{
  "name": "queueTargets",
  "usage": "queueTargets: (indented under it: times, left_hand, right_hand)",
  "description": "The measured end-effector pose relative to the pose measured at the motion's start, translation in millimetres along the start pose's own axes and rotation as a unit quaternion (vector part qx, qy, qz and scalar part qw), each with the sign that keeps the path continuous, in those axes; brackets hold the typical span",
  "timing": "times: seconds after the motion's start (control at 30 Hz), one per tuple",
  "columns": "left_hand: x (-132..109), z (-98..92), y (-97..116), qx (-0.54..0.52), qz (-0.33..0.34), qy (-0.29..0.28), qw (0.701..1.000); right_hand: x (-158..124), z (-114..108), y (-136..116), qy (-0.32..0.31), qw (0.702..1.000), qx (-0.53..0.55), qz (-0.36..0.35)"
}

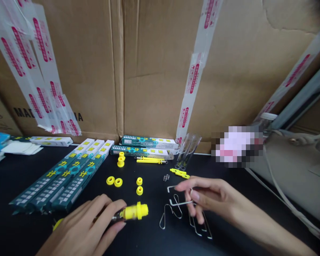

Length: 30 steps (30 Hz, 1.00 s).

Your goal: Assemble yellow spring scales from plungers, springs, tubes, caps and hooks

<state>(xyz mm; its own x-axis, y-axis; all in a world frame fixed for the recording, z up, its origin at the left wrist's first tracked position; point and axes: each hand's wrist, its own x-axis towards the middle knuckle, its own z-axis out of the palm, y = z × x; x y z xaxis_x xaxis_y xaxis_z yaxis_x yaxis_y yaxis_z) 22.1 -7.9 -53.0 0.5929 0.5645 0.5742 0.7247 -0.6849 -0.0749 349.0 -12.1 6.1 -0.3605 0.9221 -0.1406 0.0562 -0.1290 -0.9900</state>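
My left hand (92, 224) is wrapped round a clear tube with a yellow end cap (135, 211), apparently a spring scale, whose capped end points right. Another yellow part shows behind the hand at its left end. My right hand (206, 195) pinches a thin bent metal wire (181, 203) between thumb and fingers. A second bent wire end (170, 188) shows by the index fingertip; whether it is held is unclear. Looped wire hooks (164, 217) lie on the black table between the hands, and more bent wires (198, 229) are below the right fingers.
Yellow caps and rings (118, 182) stand mid-table, near yellow rods (150, 161), flat yellow strips (180, 173), small springs (166, 177) and clear tubes (188, 151). Several green-and-white boxes (77, 177) lie left and back. A cardboard wall (154, 71) closes the rear; white cables (274, 188) run right.
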Motion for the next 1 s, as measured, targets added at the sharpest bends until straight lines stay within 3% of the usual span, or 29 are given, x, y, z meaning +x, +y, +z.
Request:
queueTargets:
  times: [0.1, 0.2, 0.3, 0.37, 0.53, 0.7, 0.8, 1.0]
  left_hand:
    - [7.4, -0.1, 3.7, 0.025, 0.010, 0.009, 1.000]
    - [17.8, -1.9, 12.3, 0.027, 0.016, 0.023, 0.999]
    - [29.9, -3.7, 22.2, 0.029, 0.025, 0.031, 0.999]
    - [37.4, -4.7, 27.3, 0.032, 0.032, 0.027, 0.999]
    - [44.7, -7.7, 30.4, 0.019, 0.029, 0.005, 0.999]
    - [39.3, -7.8, 28.9, 0.001, 0.012, -0.009, 1.000]
    - [37.4, -4.4, 29.2, 0.000, 0.013, 0.005, 1.000]
    - [33.1, 0.1, 28.2, 0.023, 0.023, 0.031, 0.999]
  right_hand:
    - [-0.2, 25.4, 7.7, -0.017, 0.994, 0.105, -0.015]
    - [1.7, 44.6, 14.4, -0.029, 0.983, 0.180, 0.015]
    - [6.6, 55.9, 23.9, -0.035, 0.971, 0.232, 0.053]
    - [10.3, 59.5, 32.1, -0.007, 0.972, 0.232, 0.047]
    - [16.4, 64.0, 46.2, 0.113, 0.989, 0.086, -0.044]
    - [15.1, 75.6, 44.9, 0.163, 0.979, -0.083, -0.089]
    - [12.4, 80.9, 42.9, 0.191, 0.957, -0.182, -0.124]
    - [8.2, 80.6, 44.0, 0.214, 0.884, -0.347, -0.229]
